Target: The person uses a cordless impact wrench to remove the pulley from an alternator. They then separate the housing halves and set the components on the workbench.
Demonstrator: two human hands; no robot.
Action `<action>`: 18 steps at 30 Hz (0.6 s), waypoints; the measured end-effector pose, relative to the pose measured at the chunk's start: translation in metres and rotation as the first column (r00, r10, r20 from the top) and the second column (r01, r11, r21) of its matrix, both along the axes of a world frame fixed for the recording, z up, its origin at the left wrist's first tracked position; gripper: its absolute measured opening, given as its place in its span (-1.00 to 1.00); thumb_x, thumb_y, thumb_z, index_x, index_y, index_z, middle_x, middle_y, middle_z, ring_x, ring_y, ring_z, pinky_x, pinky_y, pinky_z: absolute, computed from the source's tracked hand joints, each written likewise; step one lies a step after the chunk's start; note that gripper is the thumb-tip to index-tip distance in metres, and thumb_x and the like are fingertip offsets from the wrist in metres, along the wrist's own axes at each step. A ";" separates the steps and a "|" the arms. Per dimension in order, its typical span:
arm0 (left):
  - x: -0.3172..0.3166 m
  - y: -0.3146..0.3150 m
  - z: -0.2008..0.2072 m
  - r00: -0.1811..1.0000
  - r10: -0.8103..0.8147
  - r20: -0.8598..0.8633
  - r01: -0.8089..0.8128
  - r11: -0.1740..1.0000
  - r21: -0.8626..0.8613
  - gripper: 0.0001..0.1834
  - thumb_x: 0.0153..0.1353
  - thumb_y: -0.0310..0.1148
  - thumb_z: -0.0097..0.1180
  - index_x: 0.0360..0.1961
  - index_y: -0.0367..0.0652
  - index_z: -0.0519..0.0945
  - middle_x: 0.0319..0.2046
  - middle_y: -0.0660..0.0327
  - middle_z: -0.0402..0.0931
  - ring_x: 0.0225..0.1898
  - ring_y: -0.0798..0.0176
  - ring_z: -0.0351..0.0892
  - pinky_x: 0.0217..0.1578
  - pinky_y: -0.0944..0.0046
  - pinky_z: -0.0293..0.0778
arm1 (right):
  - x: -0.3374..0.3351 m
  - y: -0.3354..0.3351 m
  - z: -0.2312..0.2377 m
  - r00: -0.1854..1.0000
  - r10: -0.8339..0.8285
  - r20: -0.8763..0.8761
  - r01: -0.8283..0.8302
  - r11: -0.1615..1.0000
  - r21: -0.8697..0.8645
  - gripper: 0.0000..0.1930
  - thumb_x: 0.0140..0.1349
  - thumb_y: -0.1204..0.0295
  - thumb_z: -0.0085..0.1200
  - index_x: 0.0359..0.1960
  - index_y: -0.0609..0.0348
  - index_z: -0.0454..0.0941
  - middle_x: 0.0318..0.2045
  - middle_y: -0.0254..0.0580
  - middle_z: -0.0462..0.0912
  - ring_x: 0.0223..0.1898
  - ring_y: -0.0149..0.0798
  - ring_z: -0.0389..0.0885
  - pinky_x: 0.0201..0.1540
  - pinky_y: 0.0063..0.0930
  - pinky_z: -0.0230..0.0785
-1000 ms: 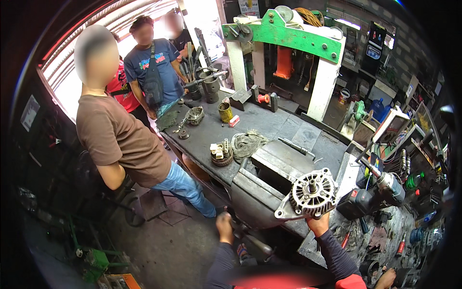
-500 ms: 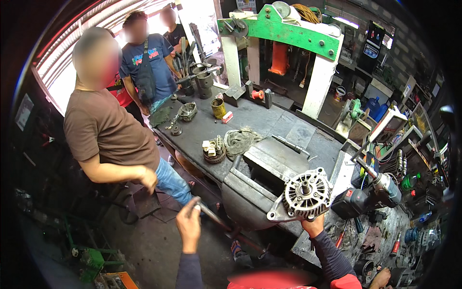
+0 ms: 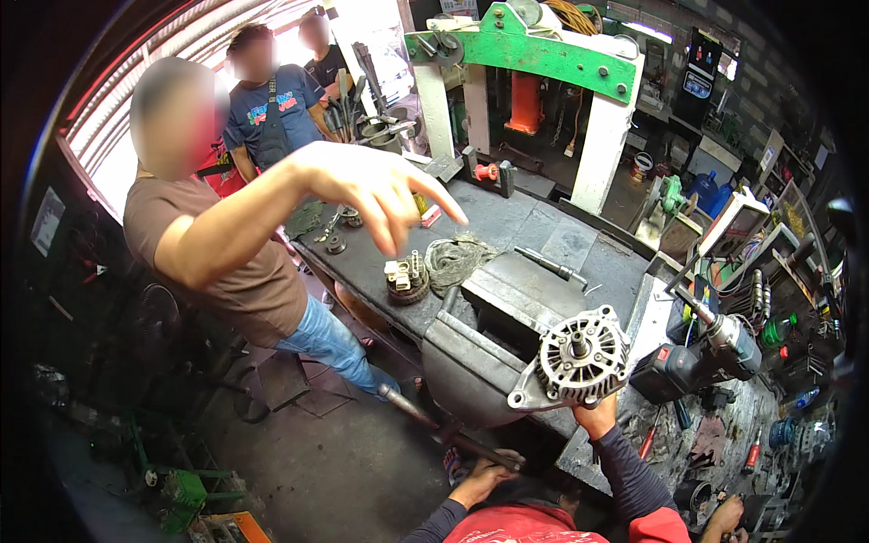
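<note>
At the right end of the bench vise, a silver alternator has its vented face and shaft turned up. My right hand is closed on it from below, and the housing hides most of the fingers. Whether the vise jaws touch the alternator I cannot tell. My left hand is low in front of the vise, its fingers wrapped around the lower end of the vise handle. That metal bar slants down from left to right. A co-worker's hand reaches over the bench with fingers pointing down.
A round part with pale pieces and a grey rag lie beyond the vise. A cordless impact wrench stands on the cluttered right bench. Another person's hand is at lower right. A green-topped press frame stands behind.
My left hand has moved from the upper end of the vise handle down and right to its lower end. The co-worker's arm has swung up over the bench. My right hand stays on the alternator.
</note>
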State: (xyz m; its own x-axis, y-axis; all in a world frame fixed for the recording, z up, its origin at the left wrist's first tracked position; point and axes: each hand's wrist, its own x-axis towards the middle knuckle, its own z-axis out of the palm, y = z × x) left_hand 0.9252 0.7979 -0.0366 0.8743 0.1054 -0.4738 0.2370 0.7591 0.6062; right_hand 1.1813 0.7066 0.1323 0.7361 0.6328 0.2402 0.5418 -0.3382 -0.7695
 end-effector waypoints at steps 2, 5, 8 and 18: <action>0.003 -0.020 0.060 1.000 -0.007 0.011 0.009 0.965 -0.263 -0.61 0.38 -0.56 0.13 0.22 -0.37 0.55 0.15 -0.06 0.62 0.22 0.02 0.62 0.24 0.02 0.60 | 0.000 0.001 0.000 0.991 -0.007 0.134 0.011 1.000 -0.025 -0.57 0.15 0.42 0.22 0.11 0.09 0.68 0.11 -0.08 0.71 0.21 0.05 0.59 0.32 -0.11 0.38; -0.016 -0.010 0.148 0.987 -0.044 0.156 0.103 0.915 -0.391 -0.40 0.51 -0.35 0.11 0.46 -0.39 0.27 0.11 -0.09 0.63 0.16 0.03 0.67 0.18 0.03 0.63 | 0.000 0.001 0.001 0.984 -0.008 0.179 0.015 0.999 -0.037 -0.57 0.12 0.40 0.25 0.08 0.09 0.69 0.10 -0.09 0.72 0.19 0.08 0.61 0.28 -0.12 0.42; -0.031 0.050 0.207 0.935 0.018 0.355 0.096 0.949 -0.302 -0.21 0.52 -0.11 0.09 0.53 -0.41 0.12 -0.09 -0.05 0.69 -0.11 0.06 0.76 -0.05 0.11 0.68 | 0.000 0.002 0.002 0.987 -0.015 0.158 0.003 0.997 0.074 -0.57 0.10 0.49 0.26 0.07 0.15 0.68 0.07 -0.03 0.73 0.13 0.06 0.65 0.23 -0.17 0.45; -0.017 0.212 0.090 0.841 0.536 0.071 0.036 -0.187 0.982 -0.38 0.05 -0.68 0.08 0.19 -0.06 0.67 -0.08 -0.11 0.60 0.03 -0.22 0.60 0.14 0.02 0.49 | 0.001 0.005 -0.003 0.993 -0.027 0.111 0.014 0.993 0.119 -0.60 0.10 0.50 0.26 0.04 0.18 0.68 0.03 -0.04 0.74 0.13 0.02 0.66 0.23 -0.19 0.45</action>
